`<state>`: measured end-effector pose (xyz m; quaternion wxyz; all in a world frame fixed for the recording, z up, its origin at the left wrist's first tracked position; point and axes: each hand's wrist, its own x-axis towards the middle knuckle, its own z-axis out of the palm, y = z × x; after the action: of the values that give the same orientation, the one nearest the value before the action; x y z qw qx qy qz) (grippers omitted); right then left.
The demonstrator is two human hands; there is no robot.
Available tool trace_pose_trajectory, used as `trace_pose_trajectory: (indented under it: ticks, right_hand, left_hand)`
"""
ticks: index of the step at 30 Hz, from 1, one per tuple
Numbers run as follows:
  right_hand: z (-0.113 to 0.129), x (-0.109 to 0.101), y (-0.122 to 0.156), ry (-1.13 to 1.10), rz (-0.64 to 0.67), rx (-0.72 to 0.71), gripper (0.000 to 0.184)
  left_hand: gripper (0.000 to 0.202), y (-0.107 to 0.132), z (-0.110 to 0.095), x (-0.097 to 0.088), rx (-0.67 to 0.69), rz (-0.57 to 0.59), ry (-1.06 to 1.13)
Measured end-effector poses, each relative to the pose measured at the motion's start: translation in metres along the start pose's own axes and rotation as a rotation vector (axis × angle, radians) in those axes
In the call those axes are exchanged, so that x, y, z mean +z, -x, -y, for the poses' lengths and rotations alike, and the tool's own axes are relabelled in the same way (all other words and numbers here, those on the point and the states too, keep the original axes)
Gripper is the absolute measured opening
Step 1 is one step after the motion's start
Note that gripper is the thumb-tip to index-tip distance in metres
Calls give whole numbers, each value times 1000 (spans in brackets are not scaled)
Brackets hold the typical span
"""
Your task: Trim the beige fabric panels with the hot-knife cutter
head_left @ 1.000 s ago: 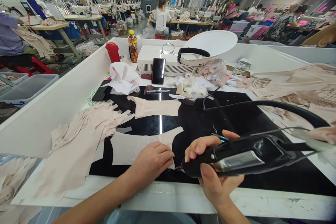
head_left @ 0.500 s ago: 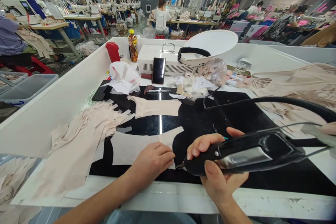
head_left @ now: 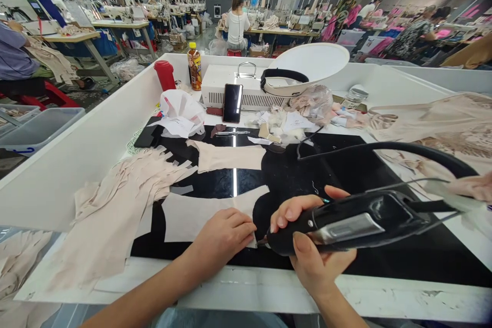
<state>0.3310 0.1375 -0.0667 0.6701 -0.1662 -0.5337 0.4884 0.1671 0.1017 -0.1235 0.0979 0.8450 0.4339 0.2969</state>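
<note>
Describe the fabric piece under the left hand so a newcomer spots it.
On the white table, find the glossy black work surface. Near its front edge, the left hand rests on a pale fabric piece, close to the tip of the black handheld tool. Its whiter tone sets it apart from the beige fabric strip lying beyond it.

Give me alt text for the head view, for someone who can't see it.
A person's right hand holds a black tool, its tip beside a pale cloth that lies under the left hand on a black surface. Beyond are a second cloth, a phone and a bottle.
</note>
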Motion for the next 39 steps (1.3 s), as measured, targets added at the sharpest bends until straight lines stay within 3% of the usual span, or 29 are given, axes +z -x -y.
trace_pose_trajectory:
  ticks: [20, 35, 39]
  right_hand:
    - [0, 3, -1, 7, -11, 7, 55]
    - [5, -3, -4, 57, -3, 46, 54]
    - [12, -13, -17, 63, -37, -1, 54]
  left_hand:
    - [14, 0, 0, -1, -43, 50, 3]
    - [16, 4, -3, -5, -9, -16, -38]
    - [14, 18, -14, -13, 12, 72, -22]
